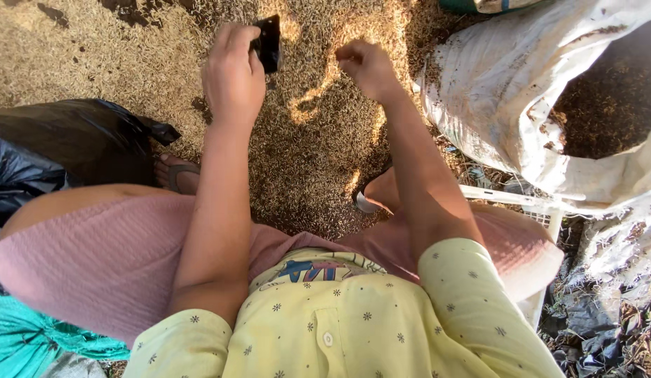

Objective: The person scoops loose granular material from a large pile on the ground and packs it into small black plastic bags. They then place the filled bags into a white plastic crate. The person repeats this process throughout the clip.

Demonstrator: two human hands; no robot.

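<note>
My left hand (pixel 233 73) grips a small black scoop-like object (pixel 268 42), held just above a wide spread of loose grain (pixel 318 140) on the ground. To its right, my right hand (pixel 367 66) hovers over the grain with its fingers curled together; whether it pinches any grain is hidden. I am sitting with knees apart, in a pale yellow shirt and pink trousers, and both arms reach forward over the grain.
A large white sack (pixel 507 91), open and filled with dark grain (pixel 609 105), stands at the right. A black plastic bag (pixel 66 150) lies at the left, with teal cloth (pixel 24 336) below it. My sandalled feet (pixel 177 173) rest on the grain.
</note>
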